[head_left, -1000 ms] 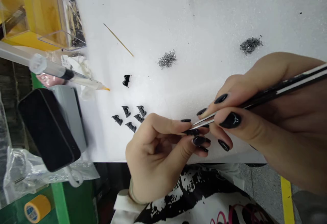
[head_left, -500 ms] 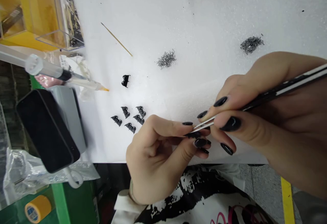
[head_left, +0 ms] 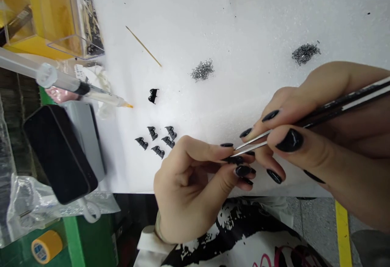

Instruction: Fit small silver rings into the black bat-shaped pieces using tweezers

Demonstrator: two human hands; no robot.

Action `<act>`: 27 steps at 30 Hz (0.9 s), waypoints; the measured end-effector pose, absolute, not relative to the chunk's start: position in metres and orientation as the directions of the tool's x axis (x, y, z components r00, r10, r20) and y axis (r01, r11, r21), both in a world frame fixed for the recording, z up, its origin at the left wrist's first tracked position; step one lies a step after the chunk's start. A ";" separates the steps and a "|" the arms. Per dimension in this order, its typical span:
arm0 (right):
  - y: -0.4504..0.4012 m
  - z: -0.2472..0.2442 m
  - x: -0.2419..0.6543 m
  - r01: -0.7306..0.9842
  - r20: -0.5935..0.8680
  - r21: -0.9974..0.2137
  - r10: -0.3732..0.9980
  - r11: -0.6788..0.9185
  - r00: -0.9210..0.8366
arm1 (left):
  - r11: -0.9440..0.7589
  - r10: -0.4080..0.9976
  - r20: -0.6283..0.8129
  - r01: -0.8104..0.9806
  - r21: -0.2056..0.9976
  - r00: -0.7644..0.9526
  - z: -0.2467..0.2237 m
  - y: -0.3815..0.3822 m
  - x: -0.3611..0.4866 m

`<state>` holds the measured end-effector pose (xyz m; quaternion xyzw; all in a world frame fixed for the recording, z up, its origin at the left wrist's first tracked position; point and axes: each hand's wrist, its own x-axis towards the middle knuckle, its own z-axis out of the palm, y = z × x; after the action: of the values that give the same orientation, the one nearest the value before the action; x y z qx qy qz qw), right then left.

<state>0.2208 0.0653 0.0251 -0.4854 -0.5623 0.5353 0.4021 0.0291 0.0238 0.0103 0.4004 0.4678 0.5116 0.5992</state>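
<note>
Between its thumb and fingers my left hand (head_left: 191,189) pinches a small black piece (head_left: 234,160), mostly covered by the fingertips. My right hand (head_left: 317,137) holds a pair of black-and-silver tweezers (head_left: 329,110), whose tips reach the black piece and stand slightly apart. Whether anything sits between the tips is too small to tell. Left of my hands lie several small black bat-shaped pieces (head_left: 157,151) on the white work surface, with a single similar piece (head_left: 153,96) above them. Beyond the hands are two heaps of tiny shiny beads, one in the middle (head_left: 202,70) and one at right (head_left: 305,53).
A thin wooden stick (head_left: 144,46) lies at upper left. A syringe with an orange tip (head_left: 100,94) points in from the left, above a black phone (head_left: 61,153). Clear boxes (head_left: 63,19) stand in the corner. A yellow tape roll (head_left: 47,246) is at lower left.
The whole view has shifted slightly, so the table things appear a little to the right. My right thumb has drawn back a little and the tweezer tips are spread wider. My left hand keeps its pinch.
</note>
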 end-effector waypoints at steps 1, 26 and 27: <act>0.065 0.025 0.220 0.114 -0.074 -0.992 0.975 -0.050 -0.211 | 0.155 0.988 -0.149 -0.245 0.957 0.042 0.010 0.024 0.029; 0.084 0.035 0.214 -0.150 -0.266 -0.934 0.912 -0.324 -0.314 | 0.155 0.988 -0.146 -0.245 0.957 0.054 0.010 0.021 0.026; 0.084 0.035 0.214 -0.167 -0.272 -0.926 0.905 -0.339 -0.328 | 0.155 0.988 -0.145 -0.244 0.957 0.060 0.009 0.021 0.026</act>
<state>0.2136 0.0838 0.0345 -0.4325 -0.4262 0.6945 0.3859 0.0262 0.0205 0.0091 0.4047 0.4596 0.5087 0.6052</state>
